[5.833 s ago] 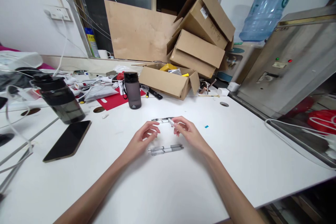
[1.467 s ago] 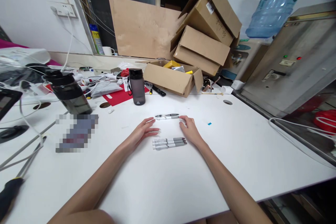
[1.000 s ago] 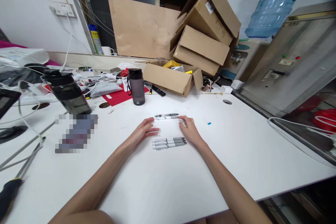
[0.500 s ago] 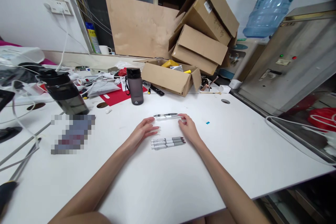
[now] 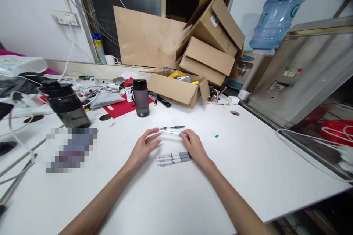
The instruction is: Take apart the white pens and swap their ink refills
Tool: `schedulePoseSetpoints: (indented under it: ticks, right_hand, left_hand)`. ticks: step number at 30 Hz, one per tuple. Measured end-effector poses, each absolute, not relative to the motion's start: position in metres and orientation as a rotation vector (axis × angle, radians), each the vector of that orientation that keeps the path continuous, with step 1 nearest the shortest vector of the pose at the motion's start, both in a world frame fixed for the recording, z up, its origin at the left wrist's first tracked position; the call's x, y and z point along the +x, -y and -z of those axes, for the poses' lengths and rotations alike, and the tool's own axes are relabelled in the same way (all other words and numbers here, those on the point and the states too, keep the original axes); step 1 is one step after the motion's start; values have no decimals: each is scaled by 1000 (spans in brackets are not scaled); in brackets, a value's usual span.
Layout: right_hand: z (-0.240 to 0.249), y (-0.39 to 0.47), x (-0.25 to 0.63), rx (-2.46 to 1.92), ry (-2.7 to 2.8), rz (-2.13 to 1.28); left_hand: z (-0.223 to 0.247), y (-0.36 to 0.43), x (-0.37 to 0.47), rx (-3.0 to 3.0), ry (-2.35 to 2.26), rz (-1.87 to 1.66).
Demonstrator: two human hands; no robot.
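Note:
A white pen (image 5: pixel 168 132) lies crosswise between my two hands. My right hand (image 5: pixel 195 147) is closed on its right end, thumb and fingertips pinching it. At the other end my left hand (image 5: pixel 145 145) has its fingers apart, with fingertips close by or touching the pen's left tip; contact is hard to make out. Just beyond is a dark clear-barrelled pen (image 5: pixel 176 127) on the white table (image 5: pixel 165 198). Nearer to me, several white-and-grey pens (image 5: pixel 173 159) rest side by side in a row, their right ends partly behind my right hand.
A dark water bottle (image 5: pixel 141 99) stands toward the back, and a larger bottle (image 5: pixel 66 106) on the left beside a blurred-out flat object (image 5: pixel 74 150). An open cardboard box (image 5: pixel 173 87) sits behind. A small blue scrap (image 5: pixel 216 136) lies right of my hands.
The white pen has come away from the dark pen, toward me, and my right fingers have closed on its end. The camera view has tilted slightly up.

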State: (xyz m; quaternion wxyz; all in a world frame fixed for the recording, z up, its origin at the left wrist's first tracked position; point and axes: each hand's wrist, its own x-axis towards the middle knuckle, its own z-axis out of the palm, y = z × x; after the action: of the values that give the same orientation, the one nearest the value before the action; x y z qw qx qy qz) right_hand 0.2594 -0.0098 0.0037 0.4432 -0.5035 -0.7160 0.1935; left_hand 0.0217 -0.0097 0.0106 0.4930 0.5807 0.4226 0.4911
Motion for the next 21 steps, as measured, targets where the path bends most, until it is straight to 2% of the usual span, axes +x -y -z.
schedulePoseSetpoints:
  ticks: [7, 14, 21]
  right_hand:
    - [-15, 23, 257, -1234, 1978, -451]
    - [-17, 24, 256, -1190, 2001, -369]
    - [-14, 23, 253, -1165, 2037, -319]
  left_hand:
    - [-16, 11, 16, 1871, -1076, -1166]
    - [-30, 23, 22, 1902, -1050, -891]
    - [-32, 27, 24, 2020, -1092, -832]
